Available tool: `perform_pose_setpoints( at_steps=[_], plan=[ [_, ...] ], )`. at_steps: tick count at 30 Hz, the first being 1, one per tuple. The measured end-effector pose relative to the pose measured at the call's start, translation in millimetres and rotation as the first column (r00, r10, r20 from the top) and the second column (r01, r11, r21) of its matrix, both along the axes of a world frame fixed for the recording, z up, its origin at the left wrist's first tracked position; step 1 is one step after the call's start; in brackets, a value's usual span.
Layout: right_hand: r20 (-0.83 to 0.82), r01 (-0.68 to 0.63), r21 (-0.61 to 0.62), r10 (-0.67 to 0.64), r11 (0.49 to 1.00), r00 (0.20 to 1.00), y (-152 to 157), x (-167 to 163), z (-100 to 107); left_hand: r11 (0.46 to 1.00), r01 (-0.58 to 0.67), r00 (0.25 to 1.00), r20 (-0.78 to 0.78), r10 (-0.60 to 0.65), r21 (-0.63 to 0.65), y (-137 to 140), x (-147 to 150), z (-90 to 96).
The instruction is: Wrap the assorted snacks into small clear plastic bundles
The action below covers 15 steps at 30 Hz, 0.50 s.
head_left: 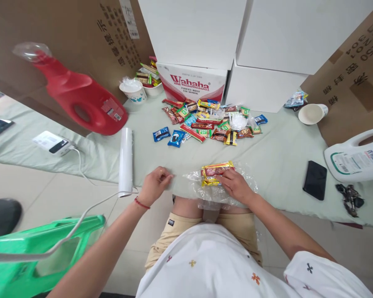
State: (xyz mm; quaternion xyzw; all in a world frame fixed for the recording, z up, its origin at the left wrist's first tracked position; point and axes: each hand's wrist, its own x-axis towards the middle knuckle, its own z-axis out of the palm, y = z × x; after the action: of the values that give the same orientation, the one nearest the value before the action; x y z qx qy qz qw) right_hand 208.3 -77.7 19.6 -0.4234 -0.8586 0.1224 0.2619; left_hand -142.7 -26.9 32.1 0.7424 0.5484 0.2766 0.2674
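My right hand (236, 185) grips the right end of a small stack of wrapped snack bars (216, 170), with a red and yellow wrapper on top and yellow ones beneath. Under the stack a crinkled clear plastic sheet (209, 192) is spread at the table's front edge. To the left, my left hand (157, 184) is closed with thumb and fingertips together; whatever it may pinch is too small or too clear to make out. Beyond both hands lies a loose pile of small wrapped snacks (202, 126), with blue packets (175, 138) at its left side.
A white roll (125, 161) lies left of my left hand, near a red jug (83, 99) and a white device with a cable (54, 142). At right are a black phone (315, 180), a white bottle (357, 157) and a paper cup (312, 113). Boxes (191, 85) stand behind.
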Motion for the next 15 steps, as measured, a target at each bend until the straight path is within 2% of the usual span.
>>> perform_pose_setpoints(
  at_steps=[2,3,4,6,8,10,12,15],
  plan=[
    [0.011,0.012,0.007,-0.012,1.0,1.0,-2.4,0.2,-3.9,0.972,-0.1,0.994,-0.018,0.106,0.211,-6.9,4.7,13.4],
    [0.016,0.017,0.012,-0.018,1.0,1.0,-3.8,0.4,-5.4,0.944,-0.089,0.995,-0.02,0.101,0.316,-11.0,14.2,21.5],
    [0.022,0.022,0.017,-0.022,1.0,1.0,-5.1,0.5,-6.7,0.915,-0.026,0.998,-0.033,0.044,0.403,-14.9,27.6,29.3],
    [0.032,0.025,0.033,-0.026,0.999,0.999,-7.1,0.3,-8.5,0.831,0.227,0.974,-0.108,-0.199,0.508,-20.8,60.7,40.5],
    [0.033,0.024,0.051,-0.026,0.998,0.999,-7.3,-0.8,-9.5,0.712,0.489,0.869,-0.216,-0.445,0.504,-22.7,91.7,40.4],
    [0.019,0.022,0.075,-0.024,0.997,1.0,-6.4,-1.8,-9.1,0.649,0.596,0.801,-0.298,-0.519,0.472,-21.4,111.3,28.1],
    [-0.012,-0.007,0.101,0.009,0.995,1.0,-6.8,0.0,-5.5,0.656,0.618,0.786,-0.333,-0.521,0.433,-19.7,117.3,9.0],
    [-0.087,-0.062,0.106,0.072,0.992,0.994,-18.4,13.3,6.5,0.694,0.605,0.796,-0.328,-0.509,0.39,-20.5,112.1,-14.9]
  ],
)
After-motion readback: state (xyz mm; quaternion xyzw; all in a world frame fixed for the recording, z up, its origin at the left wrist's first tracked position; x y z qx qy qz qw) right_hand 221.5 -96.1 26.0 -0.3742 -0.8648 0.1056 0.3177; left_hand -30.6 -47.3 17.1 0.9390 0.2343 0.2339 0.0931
